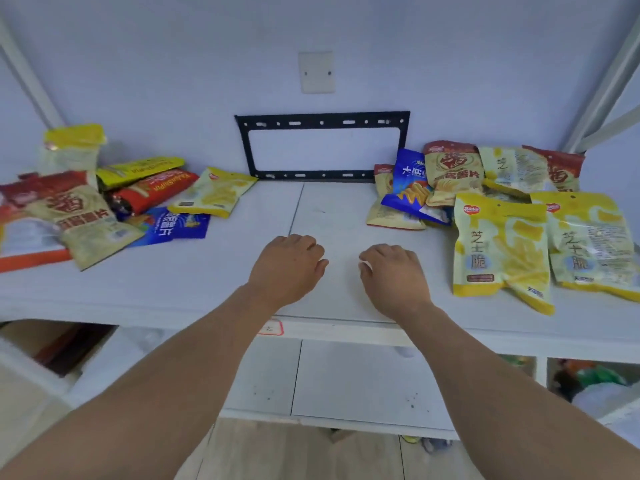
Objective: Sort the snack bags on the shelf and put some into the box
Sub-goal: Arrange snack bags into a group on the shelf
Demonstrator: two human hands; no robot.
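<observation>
Snack bags lie in two heaps on the white shelf (207, 271). On the left are a red-topped chip bag (79, 216), a red stick pack (152, 190), a blue bag (173, 228) and a yellow bag (214, 192). The right heap holds two large yellow bags (498, 247) (588, 237), a blue bag (412, 188) and red-topped bags (453, 168). An orange-edged white box (31, 251) sits at the far left under some bags. My left hand (287, 268) and my right hand (391, 275) rest on the bare middle of the shelf, fingers curled under, holding nothing.
A black metal bracket (322, 147) is fixed to the back wall, with a white blank plate (317, 72) above it. Below the shelf are lower white compartments (346, 375) and more goods at lower right (595, 379). Shelf posts rise at both sides.
</observation>
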